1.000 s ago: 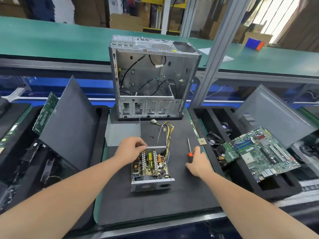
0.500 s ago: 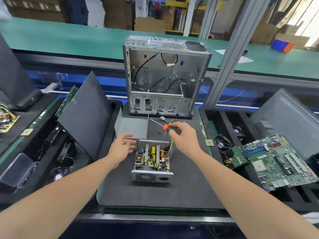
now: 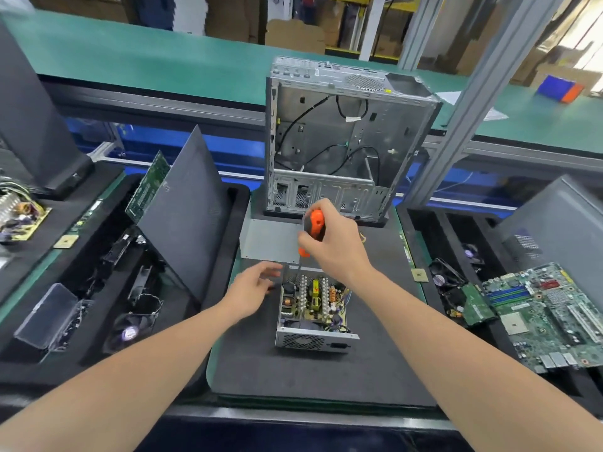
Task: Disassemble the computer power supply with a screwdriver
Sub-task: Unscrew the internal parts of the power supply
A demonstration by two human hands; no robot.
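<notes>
Two hands are working over the power supply (image 3: 313, 313). It is sitting on the dark mat (image 3: 293, 376) at the middle of the bench (image 3: 212, 363), with its top open, its circuit board showing and its vent face turned toward the person.

The right hand (image 3: 334, 244) is clenching the screwdriver (image 3: 315, 228) by its orange handle. The handle is pointing up and the shaft is pointing down at the far edge of the power supply. The tip is blurring out, so I cannot tell whether it is touching.

The left hand (image 3: 253, 290) is hanging just beside the unit's far left corner, fingers loosely spread and grasping nothing. I cannot tell whether it is touching the casing.

A grey metal cover (image 3: 269, 238) is lying just behind the unit, and the right hand is hiding part of it. Beyond it a computer case (image 3: 346, 138) is standing upright, open side facing the person, with black cables hanging inside.

To the left a dark panel (image 3: 186, 213) is leaning in a tray near a fan (image 3: 130, 331). To the right a motherboard (image 3: 548, 314) is lying tilted, well apart from the hands.
</notes>
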